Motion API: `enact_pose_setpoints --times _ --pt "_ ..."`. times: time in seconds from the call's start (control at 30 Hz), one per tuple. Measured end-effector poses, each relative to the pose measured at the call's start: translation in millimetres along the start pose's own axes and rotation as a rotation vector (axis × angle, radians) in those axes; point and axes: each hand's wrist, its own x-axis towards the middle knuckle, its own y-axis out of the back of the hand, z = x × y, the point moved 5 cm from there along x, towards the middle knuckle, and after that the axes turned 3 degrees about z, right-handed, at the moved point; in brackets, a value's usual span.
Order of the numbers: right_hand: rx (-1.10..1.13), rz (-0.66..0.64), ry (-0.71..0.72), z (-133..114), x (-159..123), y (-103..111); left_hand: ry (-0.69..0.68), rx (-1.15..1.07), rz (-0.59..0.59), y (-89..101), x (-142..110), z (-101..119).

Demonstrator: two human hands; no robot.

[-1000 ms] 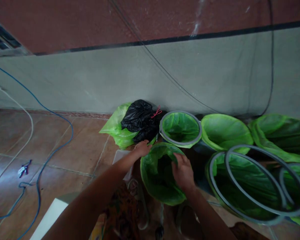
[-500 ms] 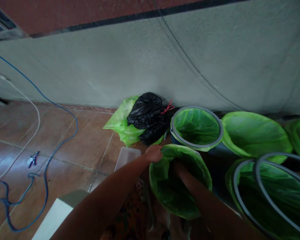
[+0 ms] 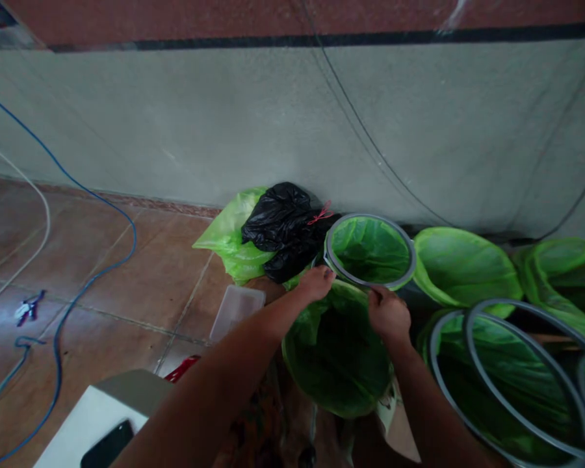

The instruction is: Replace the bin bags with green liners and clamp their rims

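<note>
In front of me stands a bin lined with a green garbage bag (image 3: 338,390), its mouth facing up. My left hand (image 3: 316,284) is closed on the bag's far left edge. On the far right edge of the same bag my right hand (image 3: 390,315) is closed too, its fingertips mostly hidden. Just beyond both hands is another lined bin whose grey ring (image 3: 409,263) clamps the bag round the rim. A black garbage bag (image 3: 280,218) with a red tie lies beside it, over a loose green bag (image 3: 236,221).
Several more green-lined bins (image 3: 468,260) stand at the right, with loose grey rings (image 3: 504,383) on the nearest. A clear plastic container (image 3: 236,311), a white box (image 3: 92,416) with a phone (image 3: 108,445), a blue cable (image 3: 90,279) and keys (image 3: 29,309) are at the left.
My right hand has come up out of the bag's inside and closed on its far right edge. My left hand has shifted right along the rim.
</note>
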Motion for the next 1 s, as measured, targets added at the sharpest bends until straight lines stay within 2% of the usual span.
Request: enact_pose_setpoints --times 0.1,0.23,0.37,0.47,0.67,0.73,0.8,0.93,1.0 --pt "0.174 -0.199 -0.141 25 11 -23 -0.005 -0.043 -0.013 -6.4 8 3" --pt "0.38 -0.297 -0.173 39 17 -43 -0.046 -0.09 -0.005 -5.7 11 3" --pt "0.643 -0.205 -0.327 51 18 -49 -0.043 -0.084 0.033 -4.8 11 1" --pt "0.675 -0.11 -0.369 56 17 -51 -0.02 -0.038 0.071 -9.1 13 1" --pt "0.531 -0.049 -0.292 47 16 -44 0.011 0.073 0.104 -19.9 15 -3" --pt "0.475 -0.043 -0.267 43 13 -38 0.008 0.099 0.117 -16.3 12 -6" --pt "0.405 0.0 -0.18 37 9 -29 -0.012 0.115 0.134 -9.3 9 -6" --pt "0.273 0.135 0.106 19 -3 -18 -0.177 0.138 0.145 0.7 4 3" --pt "0.241 0.137 0.17 13 -8 -20 -0.298 0.185 0.091 -2.8 2 9"
